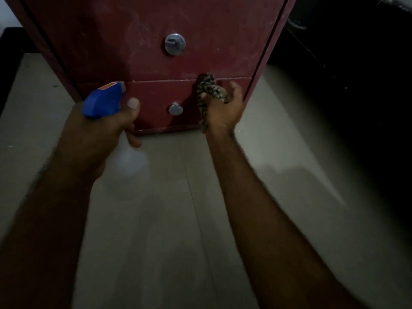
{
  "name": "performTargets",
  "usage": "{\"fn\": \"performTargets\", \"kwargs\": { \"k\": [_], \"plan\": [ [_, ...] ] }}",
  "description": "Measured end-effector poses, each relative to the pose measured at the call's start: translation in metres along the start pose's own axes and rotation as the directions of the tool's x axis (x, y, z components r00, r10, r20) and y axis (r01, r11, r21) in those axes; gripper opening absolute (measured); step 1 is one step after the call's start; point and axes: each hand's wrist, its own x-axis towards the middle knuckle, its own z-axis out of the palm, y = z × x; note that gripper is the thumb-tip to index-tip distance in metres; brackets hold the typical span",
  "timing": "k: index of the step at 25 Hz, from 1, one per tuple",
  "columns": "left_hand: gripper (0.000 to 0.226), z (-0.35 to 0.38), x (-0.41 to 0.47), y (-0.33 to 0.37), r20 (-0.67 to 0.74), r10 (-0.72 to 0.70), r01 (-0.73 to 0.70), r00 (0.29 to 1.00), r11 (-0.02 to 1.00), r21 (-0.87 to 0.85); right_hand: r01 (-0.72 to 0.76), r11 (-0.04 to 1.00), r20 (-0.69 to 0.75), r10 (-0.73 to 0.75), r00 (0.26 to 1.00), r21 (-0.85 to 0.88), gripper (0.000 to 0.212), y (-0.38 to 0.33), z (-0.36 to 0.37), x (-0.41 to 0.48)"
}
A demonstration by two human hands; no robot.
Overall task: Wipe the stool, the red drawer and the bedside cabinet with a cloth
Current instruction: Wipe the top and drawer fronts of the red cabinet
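Note:
A dark red bedside cabinet (133, 36) stands in front of me with two drawer fronts, each with a round silver knob. The upper front is streaked with pale smears. My right hand (225, 110) grips a bunched, patterned cloth (207, 85) and holds it against the lower red drawer (156, 97), at its top right by the seam. My left hand (104, 128) grips a spray bottle (104, 99) with a blue trigger head and a pale body, its nozzle pointing at the lower drawer's left side. No stool is in view.
Pale tiled floor (156, 219) spreads below the cabinet and around it. A dark bed or sofa edge (356, 63) fills the right side, close to the cabinet. A dark strip (9, 63) runs along the far left.

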Motion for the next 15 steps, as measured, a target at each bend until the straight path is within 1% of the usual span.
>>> {"fn": "performTargets", "kwargs": {
  "k": [1,3,5,7,9,11,13,15],
  "plan": [
    [0.023,0.0,0.001,0.0,-0.006,0.006,-0.006,1.0,1.0,-0.004,-0.007,1.0,-0.051,0.007,0.999,-0.008,0.061,0.001,-0.003,0.008],
    [0.041,-0.002,0.001,0.0,-0.026,0.011,-0.011,1.0,1.0,0.01,-0.025,0.999,-0.203,0.018,0.979,-0.033,0.055,0.003,-0.013,0.025],
    [0.053,-0.004,0.001,0.002,-0.029,0.006,-0.004,1.0,0.999,0.041,-0.046,0.997,-0.287,0.028,0.958,-0.056,0.057,0.004,-0.018,0.034],
    [0.058,-0.007,0.0,0.002,-0.03,-0.001,0.002,1.0,0.999,0.052,-0.051,0.996,-0.287,0.027,0.957,-0.076,0.051,-0.003,-0.012,0.024],
    [0.057,-0.01,-0.002,0.003,-0.033,-0.006,0.007,0.999,0.998,0.055,-0.014,0.998,-0.259,-0.004,0.966,-0.068,0.045,-0.007,0.002,0.008],
    [0.055,-0.012,-0.004,0.004,-0.034,-0.009,0.011,0.999,0.998,0.063,0.005,0.999,-0.196,-0.015,0.98,-0.052,0.045,-0.006,0.018,-0.008],
    [0.056,-0.018,-0.006,0.005,-0.049,-0.009,0.012,0.999,0.998,0.065,-0.015,0.998,-0.138,0.007,0.99,-0.057,0.046,-0.005,0.031,-0.024],
    [0.057,-0.026,-0.007,0.005,-0.062,-0.015,0.02,0.998,0.997,0.078,-0.016,0.998,-0.129,0.008,0.992,-0.062,0.046,-0.003,0.038,-0.031]
  ]
}}
